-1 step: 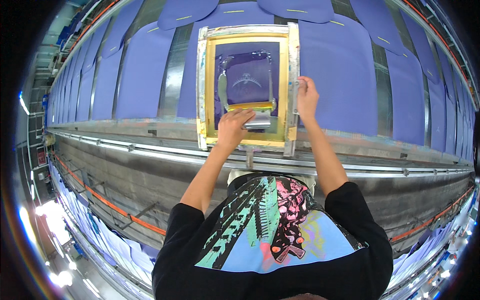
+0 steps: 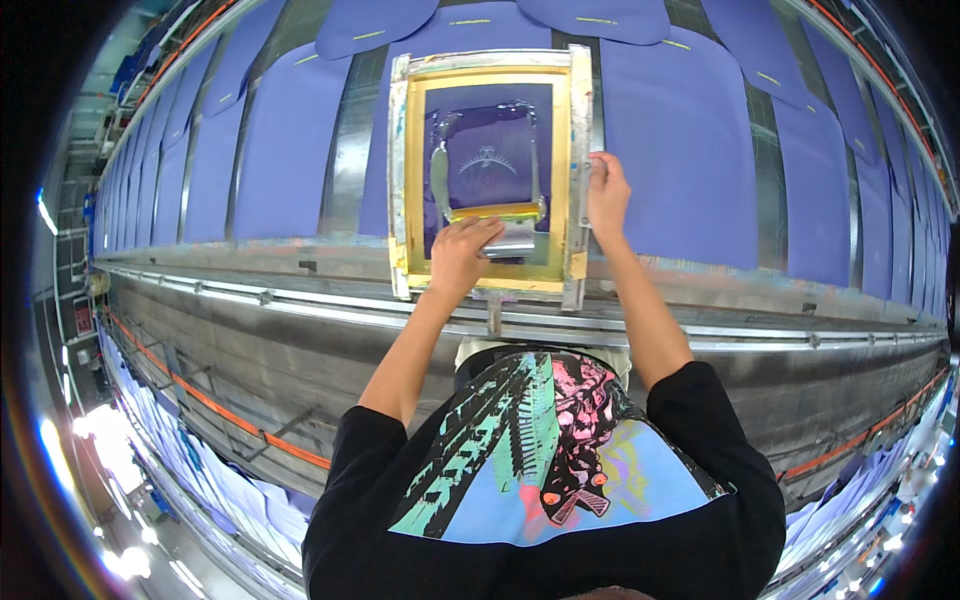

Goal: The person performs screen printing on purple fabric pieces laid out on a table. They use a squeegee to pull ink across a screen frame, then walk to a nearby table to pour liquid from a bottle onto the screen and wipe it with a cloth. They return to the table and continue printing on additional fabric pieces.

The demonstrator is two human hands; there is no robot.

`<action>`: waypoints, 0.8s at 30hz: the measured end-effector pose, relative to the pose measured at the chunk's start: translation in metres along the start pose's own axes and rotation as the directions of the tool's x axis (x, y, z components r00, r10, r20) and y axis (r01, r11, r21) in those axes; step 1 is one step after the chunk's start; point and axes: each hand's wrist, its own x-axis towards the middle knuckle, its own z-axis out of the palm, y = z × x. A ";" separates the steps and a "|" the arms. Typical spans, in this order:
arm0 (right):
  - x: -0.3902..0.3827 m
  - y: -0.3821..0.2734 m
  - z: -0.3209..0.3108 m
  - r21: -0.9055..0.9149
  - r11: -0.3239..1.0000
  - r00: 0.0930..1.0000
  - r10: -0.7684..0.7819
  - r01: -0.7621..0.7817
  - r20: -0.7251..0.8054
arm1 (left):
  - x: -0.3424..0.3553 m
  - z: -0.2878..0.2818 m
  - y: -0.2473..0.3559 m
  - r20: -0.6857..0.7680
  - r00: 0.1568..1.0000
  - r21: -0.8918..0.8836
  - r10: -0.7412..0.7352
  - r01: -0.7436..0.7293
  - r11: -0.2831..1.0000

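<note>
A screen-printing frame [image 2: 399, 180] with a worn whitish rim and yellow tape inside it lies over a purple fabric panel [image 2: 383, 95]. My left hand [image 2: 461, 256] is closed around the left part of a squeegee [image 2: 513, 244] with a shiny metal holder and a yellowish blade, at the near end of the mesh. Glossy, pale ink [image 2: 439, 178] lines the mesh around a curved, pale design [image 2: 487, 165]. My right hand [image 2: 607, 192] has its fingers bent against the frame's right side, gripping that edge; the fingertips are partly hidden.
More purple panels [image 2: 675, 150] lie along the long table to both sides. A metal rail [image 2: 700, 340] runs along its near edge, close to my body. Behind me, on both sides, stand further tables with pale purple pieces [image 2: 225, 465] and orange bars [image 2: 250, 430].
The frame has shifted slightly to the left, with the squeegee and both hands moving along with it. Both grips look the same.
</note>
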 end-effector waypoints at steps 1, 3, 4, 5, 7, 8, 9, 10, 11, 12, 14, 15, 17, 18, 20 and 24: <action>-0.009 -0.003 0.014 0.013 1.000 1.000 0.007 -0.007 -0.015 | -0.005 -0.008 -0.013 0.013 1.000 0.009 -0.010 0.009 1.000; -0.024 -0.007 0.033 0.011 0.999 0.999 0.034 -0.034 0.000 | -0.014 -0.018 -0.028 0.008 1.000 0.027 -0.012 0.011 1.000; -0.029 -0.008 0.040 -0.023 0.992 0.992 0.121 -0.120 0.024 | -0.017 -0.022 -0.035 0.005 1.000 0.028 -0.016 0.016 0.999; -0.032 -0.008 0.045 0.002 0.994 0.994 0.107 -0.107 0.025 | -0.020 -0.025 -0.039 0.006 1.000 0.028 -0.023 0.023 0.999; -0.035 -0.006 0.051 0.011 0.996 0.996 0.088 -0.088 0.013 | -0.030 -0.032 -0.045 -0.003 0.998 0.003 -0.063 0.063 0.998; -0.036 -0.005 0.055 -0.003 0.992 0.992 0.124 -0.124 0.014 | -0.037 -0.036 -0.047 0.008 0.998 -0.003 -0.070 0.070 0.998; -0.035 -0.004 0.058 -0.004 0.993 0.993 0.114 -0.114 0.010 | -0.044 -0.040 -0.050 0.006 0.998 -0.010 -0.063 0.063 0.998; -0.034 -0.002 0.061 -0.016 0.994 0.994 0.112 -0.112 0.005 | -0.053 -0.044 -0.054 0.003 0.998 -0.017 -0.065 0.065 0.998; -0.033 -0.001 0.063 -0.049 0.983 0.984 0.177 -0.175 0.028 | -0.063 -0.047 -0.055 0.053 0.997 -0.017 -0.050 0.051 0.999; -0.030 0.000 0.066 -0.035 0.996 0.997 0.083 -0.084 -0.005 | -0.069 -0.047 -0.060 0.078 0.997 0.001 -0.015 0.015 1.000; -0.029 0.002 0.069 -0.080 0.993 0.996 0.091 -0.090 0.003 | -0.080 -0.043 -0.063 0.156 0.987 0.033 0.033 -0.038 0.999; -0.029 0.002 0.070 -0.058 0.995 0.997 0.083 -0.082 0.008 | -0.078 -0.040 -0.066 0.190 0.980 0.095 0.052 -0.071 0.993; -0.029 0.003 0.071 -0.058 0.991 0.992 0.124 -0.124 0.009 | -0.056 -0.034 -0.075 0.130 0.987 0.142 0.091 -0.109 0.984; -0.030 0.002 0.070 -0.038 0.994 0.995 0.102 -0.101 0.014 | -0.037 -0.031 -0.079 0.113 0.987 0.161 0.112 -0.130 0.978; -0.031 0.001 0.069 -0.034 0.997 0.997 0.071 -0.071 -0.005 | 0.021 -0.032 -0.095 0.087 0.995 0.093 0.046 -0.054 0.994; -0.031 -0.004 0.070 -0.055 0.991 0.992 0.122 -0.121 0.015 | 0.148 -0.057 -0.131 0.354 0.906 0.088 -0.230 0.213 0.973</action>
